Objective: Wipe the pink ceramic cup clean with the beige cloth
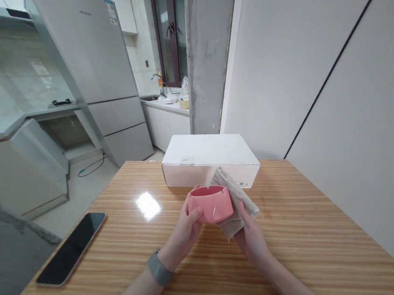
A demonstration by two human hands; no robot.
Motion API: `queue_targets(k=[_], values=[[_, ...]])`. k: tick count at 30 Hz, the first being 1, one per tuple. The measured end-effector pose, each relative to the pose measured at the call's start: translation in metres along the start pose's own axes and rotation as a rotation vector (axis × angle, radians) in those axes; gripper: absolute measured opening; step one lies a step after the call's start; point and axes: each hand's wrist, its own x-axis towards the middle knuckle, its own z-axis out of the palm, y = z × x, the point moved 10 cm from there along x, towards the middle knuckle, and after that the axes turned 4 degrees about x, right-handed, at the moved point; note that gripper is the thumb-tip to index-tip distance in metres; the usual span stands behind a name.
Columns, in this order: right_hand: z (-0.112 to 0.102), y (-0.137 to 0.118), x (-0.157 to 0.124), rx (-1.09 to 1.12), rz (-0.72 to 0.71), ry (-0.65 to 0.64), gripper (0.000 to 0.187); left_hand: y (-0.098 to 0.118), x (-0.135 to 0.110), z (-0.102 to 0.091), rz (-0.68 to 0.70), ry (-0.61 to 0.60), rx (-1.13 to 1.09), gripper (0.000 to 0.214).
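Observation:
My left hand (186,230) grips the left side of a pink round ashtray (210,204) with notches in its rim, held just above the wooden table (130,248). My right hand (253,239) holds a beige cloth (233,199) pressed against the ashtray's right side and underside. The cloth drapes over my right fingers and rises behind the ashtray. A grey band sits on my left wrist.
A white flat box (209,158) lies on the table just behind the ashtray. A black phone (72,248) lies near the table's left edge. A wall runs along the right. A fridge (103,73), counter and sink stand in the kitchen beyond.

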Motion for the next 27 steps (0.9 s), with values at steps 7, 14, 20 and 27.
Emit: queue_targets(k=[7, 14, 20, 27], values=[[-0.012, 0.005, 0.001, 0.010, 0.017, 0.087, 0.050, -0.005, 0.002, -0.008, 0.032, 0.108, 0.040, 0.083], [-0.019, 0.004, 0.000, -0.047, -0.036, 0.126, 0.049, -0.003, 0.005, -0.021, 0.073, 0.187, 0.150, 0.090], [-0.037, 0.020, 0.000, -0.117, -0.077, 0.156, 0.052, -0.004, 0.008, -0.043, 0.102, 0.290, 0.305, 0.081], [-0.044, 0.020, 0.005, -0.126, -0.085, 0.192, 0.056, -0.011, 0.013, -0.034, 0.046, 0.213, 0.128, 0.064]])
